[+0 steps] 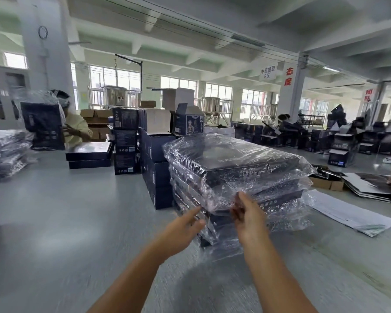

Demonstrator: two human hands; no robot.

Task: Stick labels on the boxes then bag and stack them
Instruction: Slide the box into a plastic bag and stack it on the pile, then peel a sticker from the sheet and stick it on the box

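Observation:
A stack of dark flat boxes in clear plastic bags [235,177] stands on the grey table [66,233] right of centre. The top bagged box [230,159] lies flat, its loose plastic hanging over the near edge. My left hand [181,229] reaches toward the stack's near left corner with fingers apart and holds nothing. My right hand [248,215] is at the near edge of the stack, fingers spread against the loose plastic, not clearly gripping it.
Unbagged dark boxes [156,170] are piled behind the stack. Two flat boxes [88,154] lie further left. More bagged boxes [7,150] sit at the left edge. A person [75,127] holds a bagged box at far left. White sheets [352,213] lie to the right.

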